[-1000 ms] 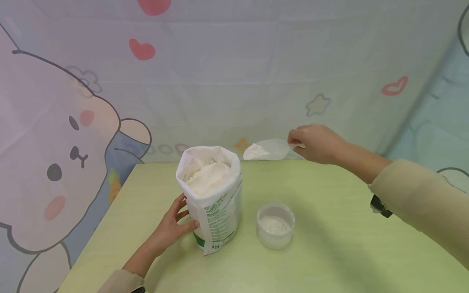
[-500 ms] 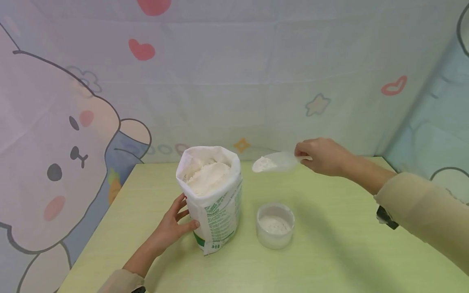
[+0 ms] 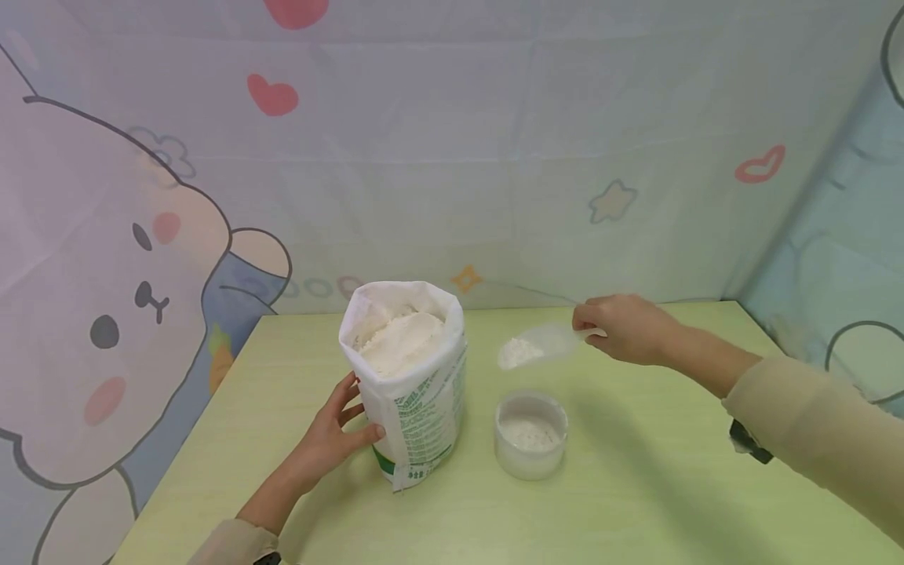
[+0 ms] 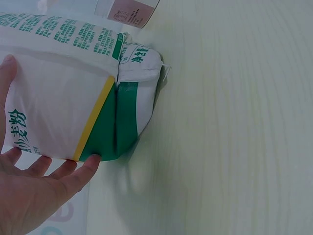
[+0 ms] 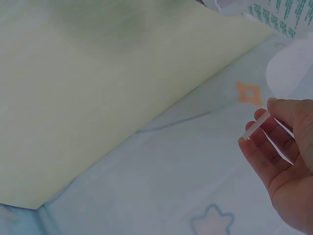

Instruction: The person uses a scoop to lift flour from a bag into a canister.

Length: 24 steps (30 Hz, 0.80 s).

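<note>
Scoop [image 3: 554, 342] is hanging in the air above the table [image 3: 452, 530], carrying a small heap of white powder [image 3: 519, 352] near its lip. In the head view the bowl is showing just beyond the far rim of the cup [image 3: 531, 463], apart from it; exact height is not readable. Right hand [image 3: 625, 328] is pinching the handle [image 5: 257, 125] between thumb and fingers, with only the handle's thickness separating them. Left hand [image 3: 330, 437] is resting widely spread against the side of the bag [image 3: 424, 412], thumb and fingertips touching the wall without closing round it. Bag is standing upright to the left of the cup, not touching it, white contents lying below its rim; the cup is already holding some of what looks like the same powder. Judgement on technique: the lip is sitting a little lower than the handle, so loose powder could be sliding off early; better to be keeping the bowl near level until the lip is well inside the cup's rim, then tipping slowly and low, by turning the wrist, to be limiting dust. The left hand's light contact is probably sufficient; squeezing harder could be buckling the soft wall and spilling the contents.
</note>
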Tool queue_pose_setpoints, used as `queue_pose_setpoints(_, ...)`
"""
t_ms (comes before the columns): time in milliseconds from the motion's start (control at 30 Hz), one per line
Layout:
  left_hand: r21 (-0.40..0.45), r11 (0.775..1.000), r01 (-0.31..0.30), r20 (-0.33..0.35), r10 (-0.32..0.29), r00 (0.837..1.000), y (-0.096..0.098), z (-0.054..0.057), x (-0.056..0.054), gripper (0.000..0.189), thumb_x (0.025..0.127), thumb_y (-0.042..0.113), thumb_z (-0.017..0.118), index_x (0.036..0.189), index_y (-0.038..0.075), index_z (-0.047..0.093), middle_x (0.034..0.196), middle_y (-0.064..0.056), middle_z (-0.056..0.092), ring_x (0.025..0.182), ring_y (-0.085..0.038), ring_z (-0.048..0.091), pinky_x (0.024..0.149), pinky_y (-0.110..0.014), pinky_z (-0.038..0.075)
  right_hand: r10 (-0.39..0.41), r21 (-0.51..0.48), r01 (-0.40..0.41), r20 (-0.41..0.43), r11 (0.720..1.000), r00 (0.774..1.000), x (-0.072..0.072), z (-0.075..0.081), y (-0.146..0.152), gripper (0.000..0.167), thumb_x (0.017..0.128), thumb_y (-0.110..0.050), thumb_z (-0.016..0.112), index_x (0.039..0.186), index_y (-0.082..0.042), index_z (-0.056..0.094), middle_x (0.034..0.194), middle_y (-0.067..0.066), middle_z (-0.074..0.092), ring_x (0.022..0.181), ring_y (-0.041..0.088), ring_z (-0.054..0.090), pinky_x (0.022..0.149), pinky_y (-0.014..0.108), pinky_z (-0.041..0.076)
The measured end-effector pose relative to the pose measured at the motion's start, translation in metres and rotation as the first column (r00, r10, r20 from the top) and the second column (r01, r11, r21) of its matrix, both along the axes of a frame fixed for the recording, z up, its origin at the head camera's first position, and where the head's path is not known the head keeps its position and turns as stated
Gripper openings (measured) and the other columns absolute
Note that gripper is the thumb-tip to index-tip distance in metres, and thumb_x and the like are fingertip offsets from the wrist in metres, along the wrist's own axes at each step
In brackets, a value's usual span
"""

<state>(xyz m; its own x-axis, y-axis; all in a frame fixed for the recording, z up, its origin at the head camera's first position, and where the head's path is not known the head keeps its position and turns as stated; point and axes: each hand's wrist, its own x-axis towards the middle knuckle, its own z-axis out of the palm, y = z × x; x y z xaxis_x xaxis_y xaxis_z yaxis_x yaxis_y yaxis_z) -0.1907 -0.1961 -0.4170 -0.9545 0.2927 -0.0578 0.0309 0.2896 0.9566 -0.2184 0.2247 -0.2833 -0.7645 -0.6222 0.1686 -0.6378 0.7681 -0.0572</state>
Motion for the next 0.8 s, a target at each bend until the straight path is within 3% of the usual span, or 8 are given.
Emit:
queue_pose_setpoints(167, -0.003, 1.000, -0.004, 0.005, 0.004, 1.000, 0.0001, -0.0006, -0.0001, 0.091, 0.078, 0.025, 0.074, 0.145, 0.037, 0.013, 0.151, -0.006, 0.017, 0.135, -0.039, 0.025, 0.094, -0.056, 0.041, -0.013, 0.046, 0.013, -0.003, 0.999, 1.000, 0.0019, -0.0050, 0.0020, 0.018, 0.076, 0.000, 0.069, 0.087, -0.012, 0.063, 0.087, 0.001, 0.063, 0.078, 0.020, 0.063, 0.066, 0.034, 0.052)
queue_pose_setpoints(433, -0.005, 1.000, -0.009, 0.005, 0.009, 1.000, 0.0003, -0.0002, 0.0001, 0.092, 0.078, 0.026, 0.074, 0.145, 0.036, 0.013, 0.151, -0.006, 0.018, 0.135, -0.039, 0.026, 0.095, -0.056, 0.041, 0.034, 0.141, -0.022, -0.082, 0.990, 0.996, 0.0037, -0.0083, 0.0040, 0.020, 0.073, 0.001, 0.072, 0.084, -0.012, 0.061, 0.082, 0.001, 0.062, 0.074, 0.022, 0.061, 0.062, 0.033, 0.052)
queue_pose_setpoints(800, -0.007, 1.000, -0.005, 0.003, 0.005, 1.000, 0.0004, 0.0007, 0.0006, 0.092, 0.078, 0.025, 0.074, 0.146, 0.034, 0.012, 0.151, -0.007, 0.017, 0.135, -0.040, 0.025, 0.095, -0.055, 0.041, 0.059, 0.263, -0.019, -0.142, 0.965, 0.988, 0.0056, -0.0047, -0.0035, 0.020, 0.072, 0.000, 0.073, 0.084, -0.012, 0.063, 0.078, -0.002, 0.057, 0.072, 0.019, 0.057, 0.057, 0.028, 0.050)
